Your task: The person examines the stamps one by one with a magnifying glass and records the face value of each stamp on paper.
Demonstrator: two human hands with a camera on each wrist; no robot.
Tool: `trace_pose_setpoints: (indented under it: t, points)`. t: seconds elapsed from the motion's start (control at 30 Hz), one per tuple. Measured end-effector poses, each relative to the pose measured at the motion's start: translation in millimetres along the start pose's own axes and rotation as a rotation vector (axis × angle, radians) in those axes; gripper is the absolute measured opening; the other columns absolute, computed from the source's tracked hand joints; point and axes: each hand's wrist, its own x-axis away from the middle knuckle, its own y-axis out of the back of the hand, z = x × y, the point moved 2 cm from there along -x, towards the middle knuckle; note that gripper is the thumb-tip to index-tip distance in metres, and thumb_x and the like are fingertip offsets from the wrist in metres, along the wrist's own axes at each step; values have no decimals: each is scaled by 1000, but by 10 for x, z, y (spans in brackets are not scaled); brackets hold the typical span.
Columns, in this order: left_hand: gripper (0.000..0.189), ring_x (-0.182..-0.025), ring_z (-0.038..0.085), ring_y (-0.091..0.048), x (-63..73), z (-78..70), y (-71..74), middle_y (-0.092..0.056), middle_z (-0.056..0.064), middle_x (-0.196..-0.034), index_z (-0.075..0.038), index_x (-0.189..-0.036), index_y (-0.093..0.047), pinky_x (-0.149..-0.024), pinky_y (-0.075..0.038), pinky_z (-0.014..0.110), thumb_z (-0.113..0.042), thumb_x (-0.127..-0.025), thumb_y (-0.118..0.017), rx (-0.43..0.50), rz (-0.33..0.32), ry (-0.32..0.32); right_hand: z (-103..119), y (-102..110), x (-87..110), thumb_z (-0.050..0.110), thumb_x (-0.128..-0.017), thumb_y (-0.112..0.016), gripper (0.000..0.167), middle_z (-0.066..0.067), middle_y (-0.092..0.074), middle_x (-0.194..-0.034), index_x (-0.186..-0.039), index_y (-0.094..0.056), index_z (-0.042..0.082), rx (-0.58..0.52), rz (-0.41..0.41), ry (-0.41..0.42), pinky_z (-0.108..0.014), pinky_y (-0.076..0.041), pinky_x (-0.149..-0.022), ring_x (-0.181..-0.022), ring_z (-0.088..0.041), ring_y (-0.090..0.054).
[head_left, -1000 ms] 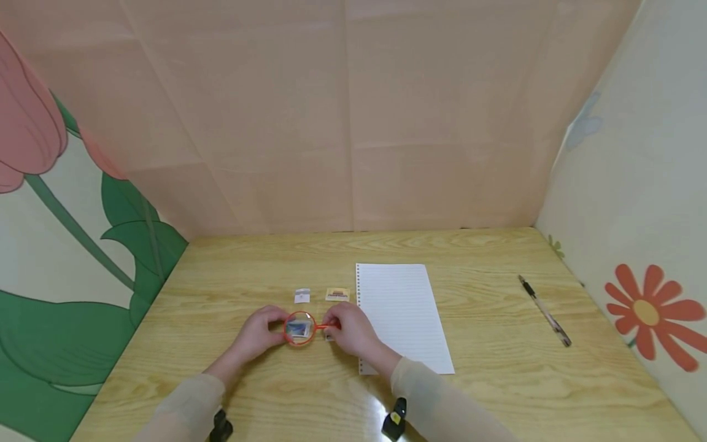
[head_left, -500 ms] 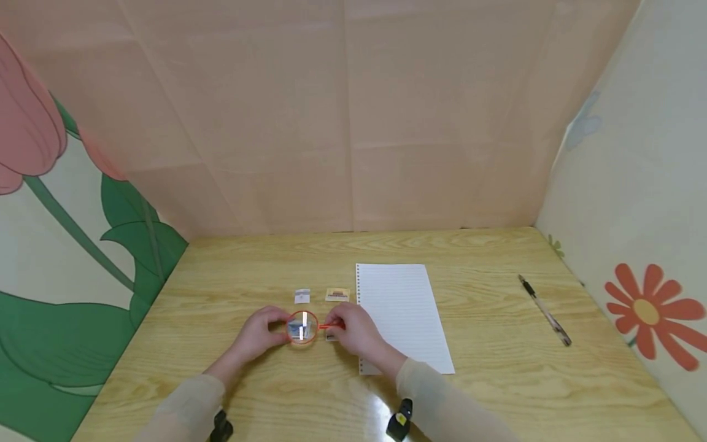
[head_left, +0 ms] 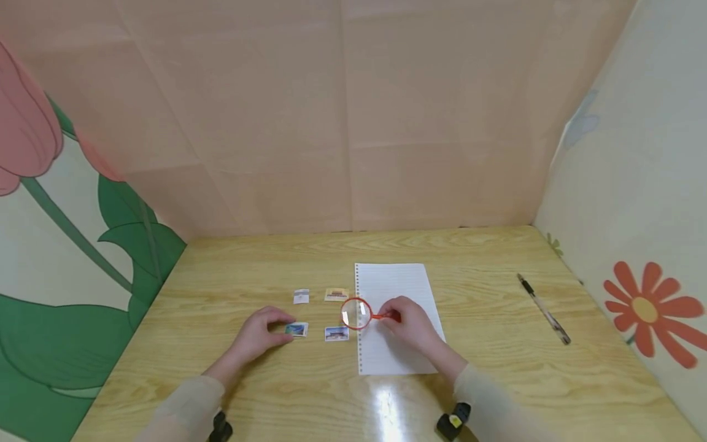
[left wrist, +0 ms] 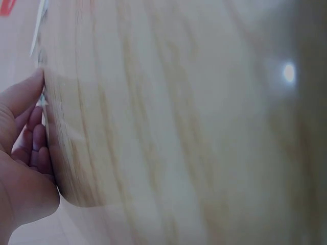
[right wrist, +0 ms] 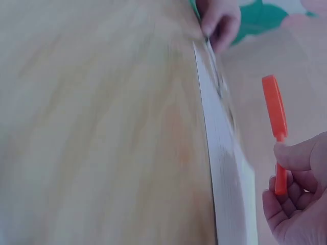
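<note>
My right hand [head_left: 407,319] grips the thin handle of a red-rimmed magnifying glass [head_left: 356,314]. Its round lens hangs above the left edge of the lined paper sheet [head_left: 403,282]; the right wrist view shows the orange-red magnifying glass [right wrist: 276,109] edge-on, raised off the table. On the left, my left hand [head_left: 258,331] holds a small blue-green stamp [head_left: 298,329] flat on the table, thumb and forefinger at its left end. Another stamp with a building picture [head_left: 337,334] lies to its right. Behind these lie a pale stamp [head_left: 301,296] and a yellowish stamp [head_left: 336,294].
A black-capped pen [head_left: 544,309] lies on the right side of the wooden table [head_left: 486,362]. A plain pinkish backdrop [head_left: 276,123] rises behind the table, with flower-patterned panels at both sides.
My right hand has carried the magnifying glass rightward, from over the blue-green stamp to the paper's left edge. The building stamp is now uncovered. My left hand stays in place.
</note>
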Motion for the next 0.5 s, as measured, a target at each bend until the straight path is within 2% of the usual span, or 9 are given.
trace_pose_setpoints:
  t: [0.17, 0.3, 0.5]
  points:
    - [32, -106, 22, -60, -3, -1, -6, -66, -4, -106, -17, -104, -76, -102, -44, 47, -13, -74, -87, -5, 5, 36, -315, 349, 121, -5, -78, -78, 16, 2, -61, -78, -82, -70, 9, -1, -45, -81, -27, -46, -68, -75, -16, -52]
    - [31, -107, 22, -59, -8, 4, -10, -66, -4, -106, -17, -104, -76, -102, -44, 48, -14, -75, -87, -12, 4, 40, -563, 634, 208, -2, -82, -76, 11, 0, -60, -77, -84, -70, 6, 44, -70, -156, -26, -44, -64, -73, -16, -50]
    - [31, -107, 22, -59, -15, 12, -11, -66, -4, -106, -17, -104, -76, -102, -44, 48, -14, -75, -87, -6, 5, 44, -933, 1001, 294, 1, -85, -74, 6, -2, -62, -77, -87, -69, 2, 132, -100, -193, -26, -44, -60, -70, -14, -52]
